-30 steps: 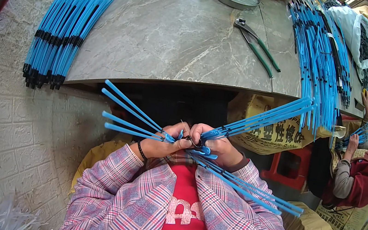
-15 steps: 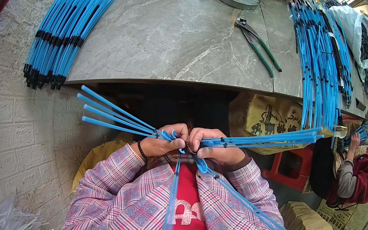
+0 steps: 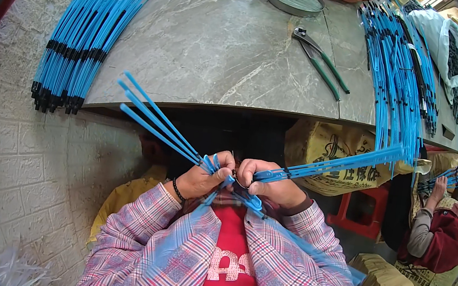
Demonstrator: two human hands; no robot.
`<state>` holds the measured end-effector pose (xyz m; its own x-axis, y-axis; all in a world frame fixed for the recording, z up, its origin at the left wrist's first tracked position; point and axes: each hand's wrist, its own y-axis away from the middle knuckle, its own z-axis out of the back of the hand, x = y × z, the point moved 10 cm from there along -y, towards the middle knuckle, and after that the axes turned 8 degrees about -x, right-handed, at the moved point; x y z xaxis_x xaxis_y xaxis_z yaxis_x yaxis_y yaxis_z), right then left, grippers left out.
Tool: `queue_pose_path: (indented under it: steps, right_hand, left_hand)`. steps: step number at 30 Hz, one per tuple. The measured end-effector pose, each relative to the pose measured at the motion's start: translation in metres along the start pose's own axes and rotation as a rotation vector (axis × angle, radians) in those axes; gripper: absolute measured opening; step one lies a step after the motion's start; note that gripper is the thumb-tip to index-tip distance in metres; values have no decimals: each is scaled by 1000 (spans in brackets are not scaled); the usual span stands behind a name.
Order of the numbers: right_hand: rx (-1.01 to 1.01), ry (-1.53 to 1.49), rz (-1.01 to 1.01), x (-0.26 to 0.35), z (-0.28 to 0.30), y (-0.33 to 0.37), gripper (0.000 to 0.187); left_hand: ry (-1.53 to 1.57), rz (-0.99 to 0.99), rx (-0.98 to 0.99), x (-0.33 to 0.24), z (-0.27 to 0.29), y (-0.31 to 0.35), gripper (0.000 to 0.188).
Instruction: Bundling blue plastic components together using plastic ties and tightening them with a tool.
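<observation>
My left hand (image 3: pixel 204 179), with a dark bead bracelet at its wrist, is closed on several thin blue rods (image 3: pixel 162 128) that fan out to the upper left. My right hand (image 3: pixel 276 186) pinches another bunch of blue rods (image 3: pixel 342 165), pointing right and slightly up. Both sets of fingertips nearly meet before my chest, around a small dark piece (image 3: pixel 239 186) too small to make out. Looped blue ends show between the hands, and more blue rods hang down from them, smeared by motion over my checked jacket.
Ahead stands a grey stone-look table (image 3: pixel 212 54). It holds a bundle of blue rods (image 3: pixel 84 37) at left, green-handled pliers (image 3: pixel 323 63), a round metal tray (image 3: pixel 282 5) and more blue rods (image 3: pixel 394 78) at right. A red stool (image 3: pixel 361 212) and a co-worker (image 3: pixel 446 229) are at right.
The rods in my left hand have swung upward at their far ends. Those hanging below have spread and blurred, one lot swinging left. Both hands stay close together.
</observation>
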<state>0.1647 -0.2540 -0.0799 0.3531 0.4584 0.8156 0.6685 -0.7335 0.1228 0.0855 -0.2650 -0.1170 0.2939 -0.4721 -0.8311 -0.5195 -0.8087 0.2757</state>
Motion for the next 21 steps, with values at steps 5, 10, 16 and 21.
queue_pose_path:
  steps: [5,10,16,21]
  right_hand:
    - [-55,-14,30,-1,8,0,22]
    - [-93,-49,69,6,6,-3,22]
    - [-75,2,82,5,6,-3,21]
    - [-94,23,59,10,7,-4,18]
  left_hand:
    - [-55,23,76,1,3,2,35]
    - [-66,-126,45,-19,-5,2,32]
    - [-56,-45,74,-16,-3,4,27]
    - [-73,-158,96,-47,-14,2,22]
